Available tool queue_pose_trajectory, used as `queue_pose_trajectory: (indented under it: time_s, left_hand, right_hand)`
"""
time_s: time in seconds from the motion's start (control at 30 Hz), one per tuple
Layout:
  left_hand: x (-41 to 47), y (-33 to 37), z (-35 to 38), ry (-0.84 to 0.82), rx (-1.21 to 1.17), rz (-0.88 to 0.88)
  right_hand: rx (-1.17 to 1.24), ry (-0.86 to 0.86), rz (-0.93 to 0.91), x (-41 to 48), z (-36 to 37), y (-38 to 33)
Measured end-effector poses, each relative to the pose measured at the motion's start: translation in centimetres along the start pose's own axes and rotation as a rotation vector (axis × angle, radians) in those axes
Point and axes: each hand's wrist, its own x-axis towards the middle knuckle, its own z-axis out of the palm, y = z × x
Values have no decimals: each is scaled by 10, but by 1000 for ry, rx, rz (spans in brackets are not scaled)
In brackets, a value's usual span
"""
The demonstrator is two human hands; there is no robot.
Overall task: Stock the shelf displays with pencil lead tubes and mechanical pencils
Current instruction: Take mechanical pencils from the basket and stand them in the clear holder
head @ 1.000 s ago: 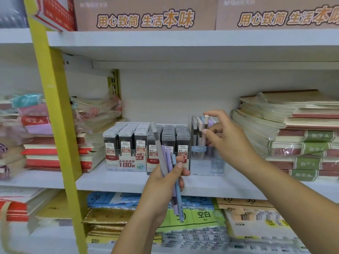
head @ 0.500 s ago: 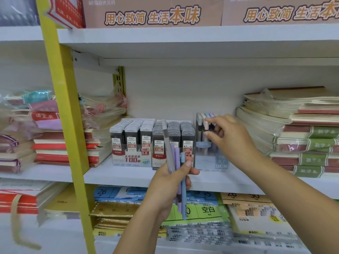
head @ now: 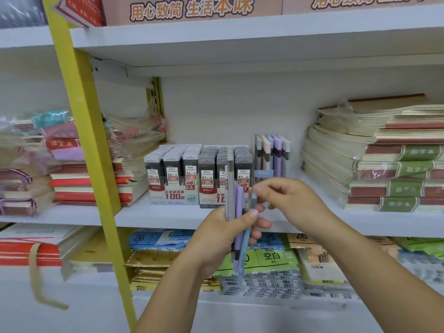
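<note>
Left hand point(head: 216, 236) grips the pencil bundle point(head: 236, 203), right hand point(head: 290, 200) pinches the blue pencil point(head: 252, 200) by its top; next, slot it upright into the pencil display point(head: 271, 155).

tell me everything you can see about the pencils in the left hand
The mechanical pencils are a small bundle of slim, plastic-looking sticks: one grey-clear and tallest, one lilac, one pale blue. They stand nearly upright in front of the shelf. The left hand grips their middle, thumb across the front. The right hand is at the blue one's top; contact is blurred.
</note>
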Motion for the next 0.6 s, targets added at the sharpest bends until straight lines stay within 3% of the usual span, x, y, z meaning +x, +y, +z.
queue_pose_trajectory:
  time_s: [0.1, 0.27, 0.33, 0.43, 0.5, 0.6]
  left_hand:
    - [-2, -3, -2, 15, -19, -35]
    - [-1, -2, -1, 42, 59, -22]
    - [1, -2, 0, 72, 70, -7]
    - [5, -3, 0, 111, 117, 26]
    - [8, -5, -1, 131, 114, 47]
    - [11, -7, 0, 134, 72, 51]
  right_hand:
    - [178, 182, 0, 1, -12, -5]
    - [309, 14, 45, -6, -16, -9]
    - [290, 200, -57, -5, -23, -14]
    - [169, 581, -296, 4, -53, -27]
    - [-7, 571, -363, 15, -67, -33]
    - [-287, 429, -272, 35, -68, -30]
